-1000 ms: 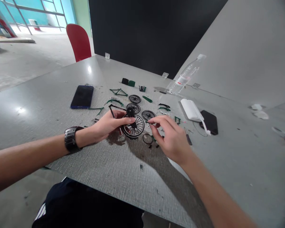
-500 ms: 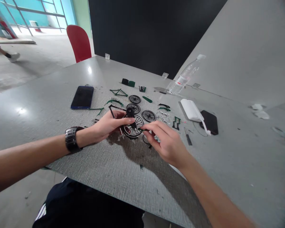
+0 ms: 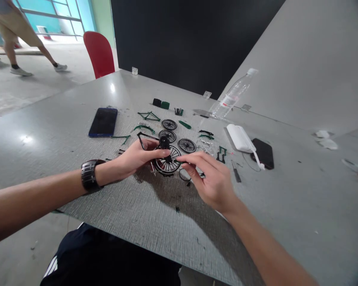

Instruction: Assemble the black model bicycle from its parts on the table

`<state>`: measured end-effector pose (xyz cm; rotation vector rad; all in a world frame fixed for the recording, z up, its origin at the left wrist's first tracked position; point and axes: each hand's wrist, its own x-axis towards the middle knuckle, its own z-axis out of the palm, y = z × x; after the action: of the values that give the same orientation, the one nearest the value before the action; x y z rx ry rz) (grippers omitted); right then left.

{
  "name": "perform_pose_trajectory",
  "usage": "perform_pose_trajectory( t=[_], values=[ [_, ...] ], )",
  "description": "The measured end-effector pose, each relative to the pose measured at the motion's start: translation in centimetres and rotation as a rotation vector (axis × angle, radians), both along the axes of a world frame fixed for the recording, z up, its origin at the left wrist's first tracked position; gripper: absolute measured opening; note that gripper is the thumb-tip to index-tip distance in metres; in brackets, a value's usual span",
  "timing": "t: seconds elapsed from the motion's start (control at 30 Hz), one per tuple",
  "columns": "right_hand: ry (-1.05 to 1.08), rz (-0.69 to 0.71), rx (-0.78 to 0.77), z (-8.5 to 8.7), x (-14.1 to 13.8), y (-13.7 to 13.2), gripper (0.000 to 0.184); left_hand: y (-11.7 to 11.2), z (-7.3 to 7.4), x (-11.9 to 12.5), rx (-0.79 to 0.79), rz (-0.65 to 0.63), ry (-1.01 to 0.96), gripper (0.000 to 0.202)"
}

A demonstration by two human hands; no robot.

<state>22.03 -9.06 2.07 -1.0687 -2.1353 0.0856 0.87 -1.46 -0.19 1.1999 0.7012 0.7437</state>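
**benchwatcher:** What's the room like on your end?

**rig_op:** I only get the head view. There's a grey textured table [image 3: 77,119] with glare spots, and I'll place everything off the spoked wheel [image 3: 168,163], which sits mid-table. Far behind it there's a black wall [image 3: 181,35]. Back-left of it are a red chair [image 3: 99,53] and a person [image 3: 18,35] walking across a pale floor. A blue phone [image 3: 103,121] lies flat to its left. Off to its right are a white power bank [image 3: 240,138] and a black phone [image 3: 263,153] touching each other, and a clear bottle [image 3: 233,95] lies further back on that side. Three smaller wheels [image 3: 167,136] lie just behind it, with a green frame [image 3: 149,116] past those. A black ring [image 3: 185,174] is just beside it on the near right, and a screwdriver [image 3: 236,171] is further right.

**benchwatcher:** And the wheel itself?

**rig_op:** It's black, with thin spokes, a dark hub and a reddish tint along the rim. It's tilted up off the table and joined to a black frame piece [image 3: 143,137] that pokes out to the left. My left hand [image 3: 134,157], the one with the watch [image 3: 88,175], has thumb and fingers clamped on it from the left. My right hand [image 3: 211,178] has thumb and forefinger pinched together right at the rim. I can't tell if there's a tiny part between them.
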Motion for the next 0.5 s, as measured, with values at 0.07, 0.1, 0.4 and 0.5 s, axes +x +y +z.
perform_pose_trajectory(
  t=[0.07, 0.1, 0.4, 0.5],
  values=[
    [0.005, 0.001, -0.004, -0.10, -0.31, -0.05, 0.019, 0.01, -0.03, 0.00, 0.008, -0.015, 0.002, 0.027],
    [0.009, 0.001, 0.001, -0.13, -0.45, -0.09, 0.019, 0.03, -0.06, 0.01, 0.012, -0.022, 0.002, 0.027],
    [-0.003, -0.018, 0.049, -0.16, -0.59, -0.10, 0.018, 0.10, -0.25, 0.01, 0.021, -0.042, -0.024, 0.026],
    [-0.005, -0.011, 0.042, -0.26, -0.72, -0.14, 0.018, 0.11, -0.26, 0.01, 0.020, -0.045, -0.025, 0.025]
  ],
)
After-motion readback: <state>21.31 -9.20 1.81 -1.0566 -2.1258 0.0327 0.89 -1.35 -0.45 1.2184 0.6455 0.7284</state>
